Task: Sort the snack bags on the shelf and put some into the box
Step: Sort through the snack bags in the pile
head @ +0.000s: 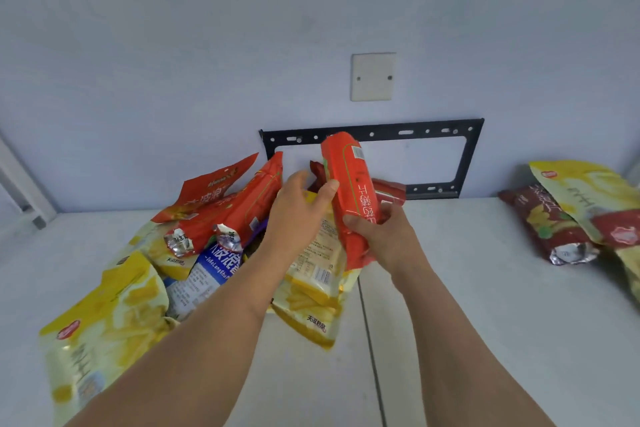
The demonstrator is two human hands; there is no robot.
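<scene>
Item in hand: one orange-red snack bag [349, 191], held upright above the white shelf [485, 288], our right hand [384, 236] with fingers curled round its lower half, our left hand [298, 211] with thumb pressed to its left edge and fingers relaxed. Risk, as we judge it: the slick, puffed film may slide from so narrow a grip, or our left forearm may drag the loose heap [194, 236] beneath it off the front edge. Also present: a yellow bag [311, 288] beneath our hands, a sorted group [571, 218] far right, black wall bracket [464, 156] and blank wall plate [373, 77] behind; no box in view.

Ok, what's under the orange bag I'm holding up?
Under the orange bag lies a yellow fries bag on the white shelf. Dark red bags sit behind. Anything deeper is covered.
</scene>
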